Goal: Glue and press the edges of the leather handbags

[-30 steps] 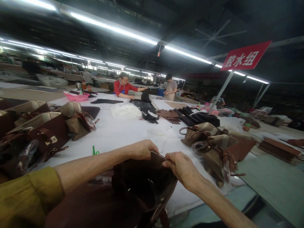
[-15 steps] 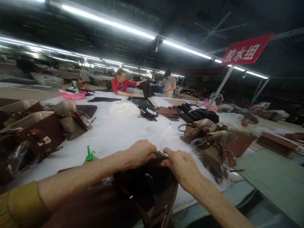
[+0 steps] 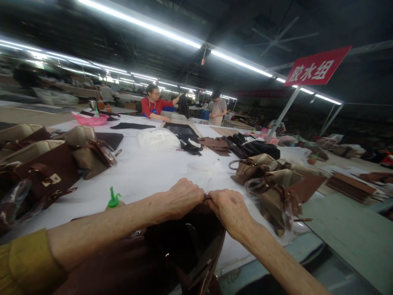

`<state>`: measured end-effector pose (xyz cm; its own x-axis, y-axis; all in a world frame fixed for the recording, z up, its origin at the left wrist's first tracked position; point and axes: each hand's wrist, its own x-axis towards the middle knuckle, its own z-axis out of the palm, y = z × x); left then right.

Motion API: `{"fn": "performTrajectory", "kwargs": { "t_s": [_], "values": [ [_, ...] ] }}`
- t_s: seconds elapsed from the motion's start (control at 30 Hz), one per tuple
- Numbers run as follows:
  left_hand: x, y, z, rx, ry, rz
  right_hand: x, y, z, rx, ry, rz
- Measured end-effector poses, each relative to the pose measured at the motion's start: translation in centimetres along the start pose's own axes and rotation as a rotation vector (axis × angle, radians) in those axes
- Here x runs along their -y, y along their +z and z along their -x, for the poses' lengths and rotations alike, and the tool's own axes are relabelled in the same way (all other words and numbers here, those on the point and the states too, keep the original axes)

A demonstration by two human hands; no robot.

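A dark brown handbag [image 3: 129, 266] lies close in front of me, its upper edge raised and its inside in deep shadow. My left hand [image 3: 186, 198] is closed in a fist on that edge. Right beside it, my right hand [image 3: 231, 209] pinches the same edge between thumb and fingers. The two hands almost touch. Behind my left forearm stands a glue bottle with a green spout [image 3: 113, 198], its body partly hidden by the arm.
Several brown handbags [image 3: 55, 164] stand on the left of the white-covered table [image 3: 153, 172], and more handbags [image 3: 276, 188] on the right. Further off lie a white plastic bag [image 3: 158, 139], black pieces [image 3: 254, 145] and a pink basin [image 3: 90, 119]. A co-worker in red [image 3: 150, 104] holds dark material.
My right hand has closed more tightly on the bag's edge and come nearer my left hand. The left fist has turned slightly. Across the table, the co-worker's dark material has shifted.
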<state>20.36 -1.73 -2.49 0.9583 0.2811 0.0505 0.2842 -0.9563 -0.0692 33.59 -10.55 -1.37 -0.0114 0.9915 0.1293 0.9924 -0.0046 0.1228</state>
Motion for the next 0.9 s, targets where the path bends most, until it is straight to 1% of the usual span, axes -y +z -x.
{"fn": "performTrajectory", "kwargs": {
  "t_s": [0.1,0.2,0.3,0.43,0.53,0.6,0.73,0.9],
  "values": [
    [-0.4,-0.4,0.1,0.03,0.031,-0.072,-0.1,0.2,-0.1,-0.003,-0.019,0.0],
    [-0.4,-0.3,-0.1,0.02,0.006,-0.061,-0.2,0.4,-0.1,-0.016,-0.028,0.0],
    [0.1,-0.1,-0.4,0.004,-0.033,-0.043,-0.2,0.4,0.0,-0.022,-0.03,-0.007],
    [1.0,-0.2,-0.5,-0.042,-0.081,0.073,-0.5,0.4,-0.2,-0.027,-0.05,-0.032],
    [1.3,-0.3,-0.5,-0.095,-0.059,0.22,-0.9,0.5,-0.3,-0.027,-0.1,-0.118],
    [1.3,-0.2,-0.5,-0.114,-0.04,0.28,-1.2,0.7,-0.4,-0.026,-0.133,-0.193],
    [1.3,-0.1,-0.8,-0.094,-0.023,0.277,-1.7,1.0,-0.6,-0.028,-0.163,-0.254],
    [1.5,-0.3,-1.3,-0.092,-0.094,0.438,-1.9,1.0,-0.9,-0.019,-0.162,-0.237]
  ]
}}
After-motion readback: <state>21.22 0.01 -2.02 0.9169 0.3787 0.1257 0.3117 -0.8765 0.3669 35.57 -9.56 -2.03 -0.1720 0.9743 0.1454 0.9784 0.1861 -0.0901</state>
